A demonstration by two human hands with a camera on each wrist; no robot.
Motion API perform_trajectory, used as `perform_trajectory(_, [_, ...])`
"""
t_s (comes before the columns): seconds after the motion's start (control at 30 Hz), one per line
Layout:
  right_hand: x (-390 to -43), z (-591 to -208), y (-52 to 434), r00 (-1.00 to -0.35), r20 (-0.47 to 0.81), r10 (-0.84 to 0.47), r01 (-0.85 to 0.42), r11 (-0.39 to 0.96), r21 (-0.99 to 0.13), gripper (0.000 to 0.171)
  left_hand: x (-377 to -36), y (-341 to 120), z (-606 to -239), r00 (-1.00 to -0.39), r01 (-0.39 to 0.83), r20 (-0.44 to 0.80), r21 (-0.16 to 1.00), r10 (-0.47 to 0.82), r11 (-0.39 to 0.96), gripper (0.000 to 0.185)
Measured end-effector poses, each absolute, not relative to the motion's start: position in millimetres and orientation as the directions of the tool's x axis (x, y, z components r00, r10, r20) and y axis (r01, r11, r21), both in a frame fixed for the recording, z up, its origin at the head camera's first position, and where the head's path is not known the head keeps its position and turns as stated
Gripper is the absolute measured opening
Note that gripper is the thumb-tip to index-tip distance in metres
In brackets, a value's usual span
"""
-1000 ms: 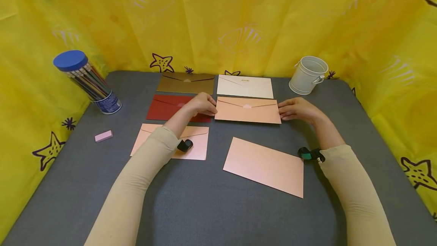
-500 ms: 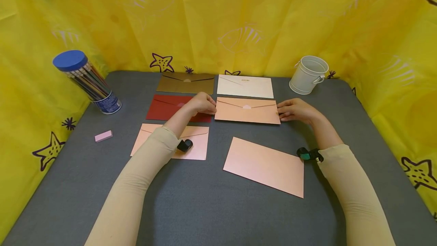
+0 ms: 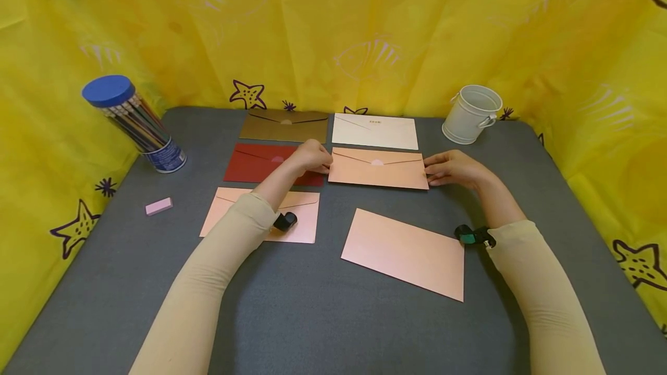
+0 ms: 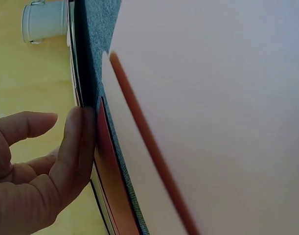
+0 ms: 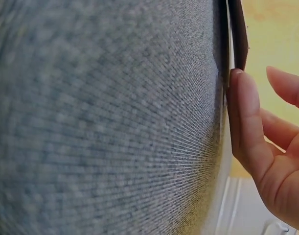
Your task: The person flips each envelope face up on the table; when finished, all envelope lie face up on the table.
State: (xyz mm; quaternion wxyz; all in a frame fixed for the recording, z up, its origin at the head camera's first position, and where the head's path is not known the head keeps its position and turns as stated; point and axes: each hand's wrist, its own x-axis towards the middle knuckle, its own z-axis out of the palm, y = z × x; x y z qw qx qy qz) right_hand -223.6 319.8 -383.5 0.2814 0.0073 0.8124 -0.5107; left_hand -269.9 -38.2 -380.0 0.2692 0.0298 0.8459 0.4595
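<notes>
A peach envelope (image 3: 377, 173) lies flap side up in the right column, a shadow under its front edge. My left hand (image 3: 314, 158) is at its left edge, with fingertips right against the paper. At the right edge, the fingertips of my right hand (image 3: 454, 168) touch it. In the left wrist view the left fingers (image 4: 73, 142) reach forward with the thumb apart. Likewise, the right wrist view shows the right fingers (image 5: 249, 112) against the envelope's edge (image 5: 239, 34). A white envelope (image 3: 374, 138) lies just behind; a red envelope (image 3: 250, 165) is partly under the left hand.
A gold envelope (image 3: 283, 130) lies at the back. Under the left forearm is a pink envelope (image 3: 297, 227); another pink envelope (image 3: 403, 253) lies slanted in front. A pencil tub (image 3: 167, 157) and pink eraser (image 3: 158, 206) are left, a white bucket (image 3: 469, 117) back right.
</notes>
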Motion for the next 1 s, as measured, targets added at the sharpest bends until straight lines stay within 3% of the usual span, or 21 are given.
perform_trajectory(0.63, [-220.0, -382.8, 328.0, -0.834, -0.465, -0.299, 0.253, 0.541, -0.802, 0.059, -266.2, -28.4, -379.4, -0.89, -0.07, -0.369, 0.689, 0.266, 0.721, 0.027])
perform_trajectory(0.83, [-217.4, -377.8, 329.1, -0.839, -0.451, -0.305, 0.229, 0.555, -0.8, 0.057, -262.8, -19.8, -379.0, -0.907, 0.06, -0.294, 0.621, 0.303, 0.781, 0.01])
perform_trajectory(1.0, [-214.5, -373.0, 328.1, -0.84, -0.44, -0.317, 0.212, 0.556, -0.804, 0.056, -255.9, -13.4, -379.0, -0.888, 0.14, -0.249, 0.654, 0.386, 0.744, 0.028])
